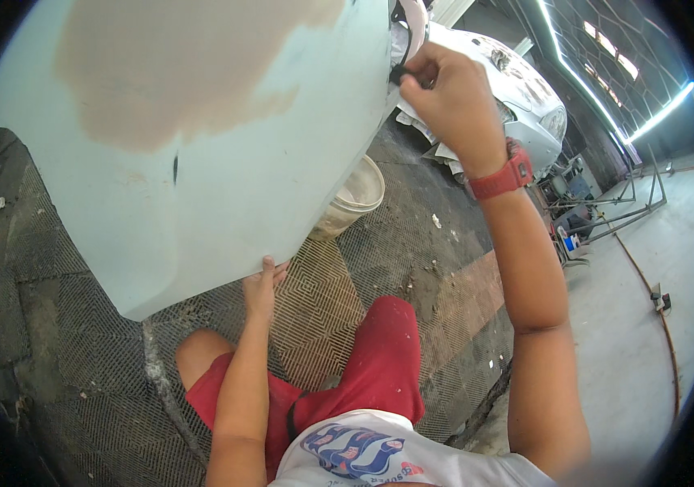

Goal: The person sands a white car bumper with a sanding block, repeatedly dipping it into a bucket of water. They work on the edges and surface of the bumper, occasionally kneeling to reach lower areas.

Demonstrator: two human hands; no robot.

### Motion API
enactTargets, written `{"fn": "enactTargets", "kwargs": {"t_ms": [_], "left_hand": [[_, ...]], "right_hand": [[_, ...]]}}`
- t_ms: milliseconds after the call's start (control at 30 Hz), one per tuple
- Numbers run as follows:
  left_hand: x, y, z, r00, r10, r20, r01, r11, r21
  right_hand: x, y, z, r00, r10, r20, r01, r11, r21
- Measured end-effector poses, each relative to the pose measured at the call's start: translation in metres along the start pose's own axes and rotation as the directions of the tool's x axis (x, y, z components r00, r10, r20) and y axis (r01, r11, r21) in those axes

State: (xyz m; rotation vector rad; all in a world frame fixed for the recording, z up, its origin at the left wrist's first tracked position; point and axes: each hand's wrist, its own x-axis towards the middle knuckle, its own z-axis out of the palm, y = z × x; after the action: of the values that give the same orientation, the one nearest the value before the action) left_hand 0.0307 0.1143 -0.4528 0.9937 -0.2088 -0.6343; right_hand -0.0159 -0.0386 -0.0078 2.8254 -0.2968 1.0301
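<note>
A pale blue-white car body panel [225, 203] fills the upper left, with a brownish patch [168, 73] across its upper face and a short dark mark below that. My left hand [262, 292] grips the panel's lower edge, thumb on the face and fingers curled underneath. At the panel's upper right edge, my right hand [454, 101] is closed, thumb and fingers pinching a small black piece [399, 74]. What that piece is, and whether it is fixed to the panel, cannot be made out. A red watch [503, 172] circles my right wrist.
Partly behind the panel's right edge stands a whitish bucket [355, 195]. Beyond it is a white car [530, 97] with papers near its lower side. Ribbed mats [314, 284] cover the floor. A metal frame [631, 211] and a cable [643, 276] are at the right.
</note>
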Motion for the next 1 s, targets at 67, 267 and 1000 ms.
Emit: {"fn": "enactTargets", "kwargs": {"t_ms": [67, 267, 1000], "left_hand": [[0.0, 0.0, 0.003, 1.0, -0.016, -0.01, 0.016, 1.0, -0.007], [0.001, 0.004, 0.001, 1.0, -0.017, -0.005, 0.017, 1.0, -0.012], [0.009, -0.004, -0.006, 1.0, -0.012, -0.007, 0.012, 1.0, 0.003]], "right_hand": [[-0.008, 0.001, 0.008, 0.997, -0.074, 0.011, 0.074, 0.996, -0.057], [0.012, 0.001, -0.016, 0.997, -0.078, -0.013, 0.076, 0.991, -0.11], [0.011, 0.003, -0.002, 0.994, -0.052, 0.097, 0.056, 0.997, -0.046]]}}
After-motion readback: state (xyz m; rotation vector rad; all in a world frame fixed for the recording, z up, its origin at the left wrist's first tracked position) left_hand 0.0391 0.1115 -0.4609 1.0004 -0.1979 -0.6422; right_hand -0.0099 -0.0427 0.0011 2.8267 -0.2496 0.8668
